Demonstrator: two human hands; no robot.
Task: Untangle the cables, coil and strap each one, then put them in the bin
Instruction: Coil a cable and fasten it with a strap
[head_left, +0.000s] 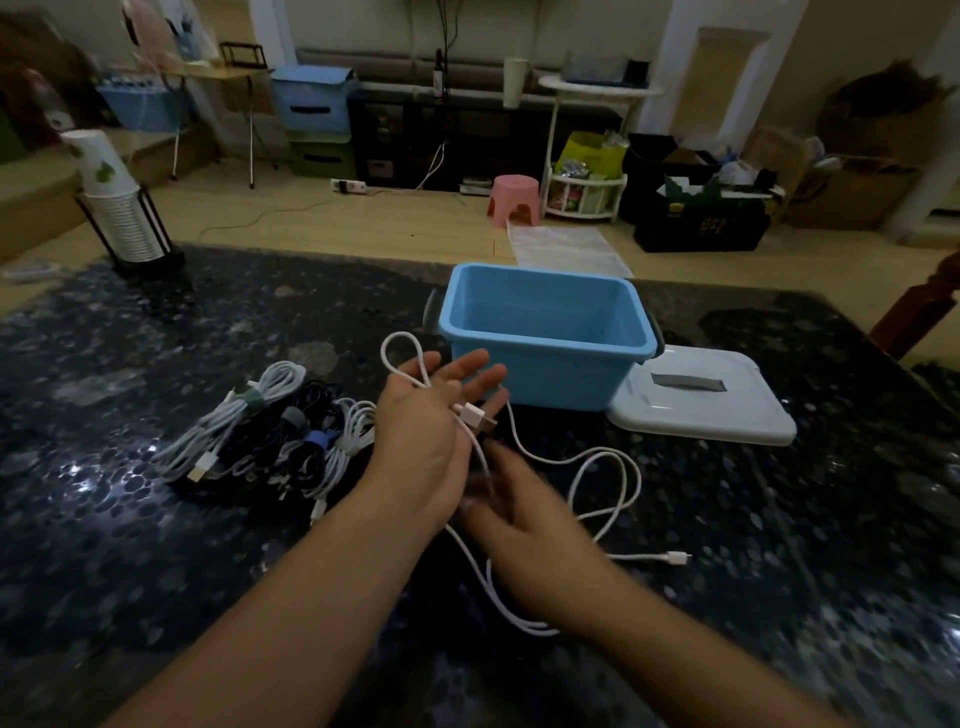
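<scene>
Meanwhile, we held our left hand (426, 431) up with the fingers nearly straight, and a white cable (605, 483) looped over them, its plug lying across the palm. Our right hand (524, 540) was blurred just below; we could not tell whether it gripped the cable. The rest of the cable trailed right across the dark table (779, 519). A blue bin (545, 332) stood beyond our hands, its white lid (701, 400) to the right, and strapped cable bundles (270, 431) lay on the left.
</scene>
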